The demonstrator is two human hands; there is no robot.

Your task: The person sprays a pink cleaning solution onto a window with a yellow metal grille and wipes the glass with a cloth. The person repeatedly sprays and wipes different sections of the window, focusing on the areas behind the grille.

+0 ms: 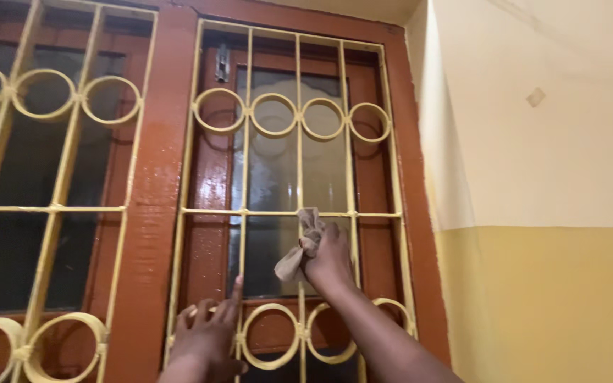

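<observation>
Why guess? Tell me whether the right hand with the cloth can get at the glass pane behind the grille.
Probably yes, in part. The right hand holds the cloth against the yellow grille, whose bars stand wide apart, so the cloth should pass between them to the glass pane. The whole hand may not fit through.

Yellow metal grille point(297, 213) covers window pane point(274, 177); access to glass only through gaps between vertical bars and cross rail. Ring rows top and bottom narrow openings further. Right hand point(329, 257) with cloth point(299, 248) occupies centre gap at cross rail. Left hand point(211, 337) rests on lower ring row. Red-brown frame post point(152, 191) blocks left; wall point(533, 284) close on right.
</observation>
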